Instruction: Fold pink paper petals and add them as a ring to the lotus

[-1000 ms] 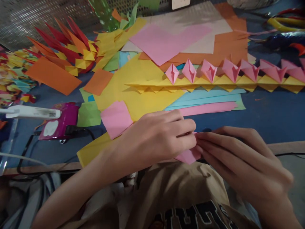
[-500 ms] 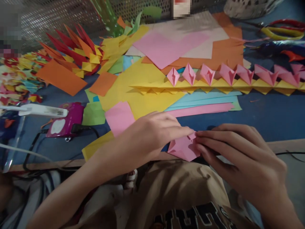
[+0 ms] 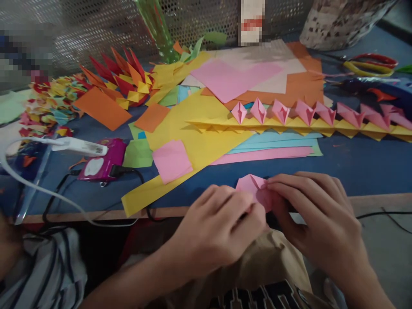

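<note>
Now the right hand (image 3: 328, 225) pinches folded pink paper (image 3: 248, 184) — the left hand (image 3: 219, 229) curls beside it, grip hidden.

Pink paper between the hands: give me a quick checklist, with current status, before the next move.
1. Right hand holding the pink paper: ok, fingertips are at its right side.
2. Left hand gripping it too: cannot tell, its fingertips are hidden.
3. Whole paper visible: not ok, the left hand covers its lower left part.
4. Scissors away from the hands: ok, they lie at the back right.
5. Yellow strip with pink folded pieces untouched: ok, it lies beyond both hands.
6. Pink square out of the way: ok, it lies left of the paper.
</note>
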The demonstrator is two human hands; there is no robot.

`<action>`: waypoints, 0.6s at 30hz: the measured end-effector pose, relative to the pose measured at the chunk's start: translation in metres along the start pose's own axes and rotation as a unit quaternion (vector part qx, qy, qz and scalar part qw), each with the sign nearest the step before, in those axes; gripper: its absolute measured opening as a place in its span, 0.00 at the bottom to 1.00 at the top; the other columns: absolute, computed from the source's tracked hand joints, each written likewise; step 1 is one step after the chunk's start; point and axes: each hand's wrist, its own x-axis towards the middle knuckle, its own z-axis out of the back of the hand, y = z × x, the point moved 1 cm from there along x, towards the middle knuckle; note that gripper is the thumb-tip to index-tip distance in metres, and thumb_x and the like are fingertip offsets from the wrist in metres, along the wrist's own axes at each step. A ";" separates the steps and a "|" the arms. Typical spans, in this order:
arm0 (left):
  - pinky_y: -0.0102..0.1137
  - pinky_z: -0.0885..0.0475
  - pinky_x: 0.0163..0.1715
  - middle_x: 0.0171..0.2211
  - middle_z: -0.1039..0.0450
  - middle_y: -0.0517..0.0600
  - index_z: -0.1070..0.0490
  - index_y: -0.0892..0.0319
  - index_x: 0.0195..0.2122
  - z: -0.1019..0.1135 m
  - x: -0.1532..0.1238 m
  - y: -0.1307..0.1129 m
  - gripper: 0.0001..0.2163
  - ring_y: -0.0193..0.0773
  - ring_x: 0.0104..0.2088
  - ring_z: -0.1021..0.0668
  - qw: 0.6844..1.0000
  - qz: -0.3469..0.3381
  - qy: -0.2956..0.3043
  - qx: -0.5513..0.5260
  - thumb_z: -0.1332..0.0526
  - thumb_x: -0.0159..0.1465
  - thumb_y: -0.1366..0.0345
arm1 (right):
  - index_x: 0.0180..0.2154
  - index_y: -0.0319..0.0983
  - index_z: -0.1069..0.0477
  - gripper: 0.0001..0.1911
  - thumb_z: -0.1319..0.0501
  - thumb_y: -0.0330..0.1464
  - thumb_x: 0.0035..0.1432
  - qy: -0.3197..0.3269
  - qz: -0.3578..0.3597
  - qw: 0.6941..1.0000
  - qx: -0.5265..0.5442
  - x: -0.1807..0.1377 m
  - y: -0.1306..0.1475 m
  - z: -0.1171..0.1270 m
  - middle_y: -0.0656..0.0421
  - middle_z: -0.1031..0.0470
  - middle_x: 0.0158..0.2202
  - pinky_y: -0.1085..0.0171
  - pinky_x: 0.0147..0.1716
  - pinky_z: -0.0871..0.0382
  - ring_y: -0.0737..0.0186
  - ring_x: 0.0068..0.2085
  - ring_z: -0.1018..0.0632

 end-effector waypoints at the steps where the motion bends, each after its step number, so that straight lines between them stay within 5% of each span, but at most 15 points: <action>1: 0.38 0.22 0.43 0.43 0.19 0.52 0.24 0.60 0.49 -0.004 -0.002 -0.006 0.08 0.42 0.43 0.20 1.000 -0.006 0.004 0.030 0.33 0.73 0.63 | 0.50 0.35 0.21 0.14 0.33 0.20 0.64 0.004 0.011 1.000 -0.013 -0.001 0.000 0.000 0.51 0.15 0.49 0.45 0.46 0.28 0.43 0.47 0.20; 10: 0.42 0.19 0.53 0.49 0.17 0.54 0.20 0.62 0.50 -0.019 0.002 -0.022 0.07 0.46 0.51 0.16 0.993 -0.030 -0.041 0.110 0.34 0.72 0.70 | 0.53 0.35 0.20 0.18 0.30 0.21 0.62 0.017 0.081 0.996 -0.037 -0.016 -0.012 0.007 0.51 0.15 0.52 0.42 0.48 0.27 0.43 0.47 0.22; 18: 0.45 0.27 0.55 0.58 0.21 0.48 0.17 0.57 0.52 0.001 0.005 -0.002 0.09 0.44 0.64 0.25 0.977 -0.112 0.002 0.181 0.36 0.75 0.65 | 0.53 0.35 0.19 0.17 0.30 0.22 0.62 0.009 0.076 0.997 0.011 -0.018 -0.014 0.008 0.49 0.17 0.54 0.43 0.51 0.25 0.43 0.51 0.22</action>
